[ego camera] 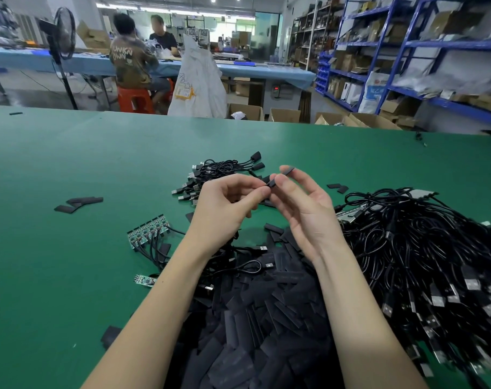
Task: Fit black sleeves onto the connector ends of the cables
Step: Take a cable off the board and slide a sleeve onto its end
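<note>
We are in a small electronics assembly workshop with stockroom attached; we sit at a long bench under a green mat (70,164); on it we see a heap of cables (424,248), a pile of sleeves (266,318) and a row of circuit boards (147,233); along the right wall we note blue racks (379,46) stacked with cartons and bins; open boxes (283,115) stand on the floor past the bench; two workers (132,60) sit on red stools at a second bench (28,60) covered in blue; we also log a pedestal fan (63,35), a large white sack (198,80) and strip lights overhead.
</note>
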Demonstrator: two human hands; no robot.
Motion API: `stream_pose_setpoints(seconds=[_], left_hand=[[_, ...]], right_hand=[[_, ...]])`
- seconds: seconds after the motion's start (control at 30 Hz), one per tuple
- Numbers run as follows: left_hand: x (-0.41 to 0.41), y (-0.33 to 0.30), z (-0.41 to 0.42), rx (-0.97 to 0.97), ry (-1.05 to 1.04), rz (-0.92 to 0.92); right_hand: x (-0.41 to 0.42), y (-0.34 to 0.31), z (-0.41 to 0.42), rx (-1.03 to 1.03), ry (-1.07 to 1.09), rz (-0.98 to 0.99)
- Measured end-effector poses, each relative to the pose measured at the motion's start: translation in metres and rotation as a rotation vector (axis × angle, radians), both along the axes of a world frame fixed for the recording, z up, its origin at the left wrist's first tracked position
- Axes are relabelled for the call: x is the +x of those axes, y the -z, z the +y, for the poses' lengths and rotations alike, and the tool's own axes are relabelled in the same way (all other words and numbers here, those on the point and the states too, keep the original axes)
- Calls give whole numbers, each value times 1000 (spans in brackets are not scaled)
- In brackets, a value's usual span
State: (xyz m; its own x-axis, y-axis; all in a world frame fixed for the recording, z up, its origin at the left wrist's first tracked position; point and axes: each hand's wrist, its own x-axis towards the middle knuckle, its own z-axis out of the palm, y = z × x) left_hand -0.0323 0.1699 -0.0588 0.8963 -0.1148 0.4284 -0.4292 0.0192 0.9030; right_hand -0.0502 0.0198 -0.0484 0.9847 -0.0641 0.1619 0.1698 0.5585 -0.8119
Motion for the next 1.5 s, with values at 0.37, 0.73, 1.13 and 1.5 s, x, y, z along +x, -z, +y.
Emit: stream_pose_setpoints(seconds=[0.37,0.73,1.13,1.5], left_hand=[[1,0,-1,-10,-4,21],[-1,-1,-1,-9,-8,13],[-1,-2,-1,-3,-9,22],[-1,-1,-1,-2,-7,10]], right_hand=[[0,0,8,-32,175,-87],[1,3,12,-46,206,-92],[1,2,12,-43,203,-108],[2,4,12,-6,195,-91]])
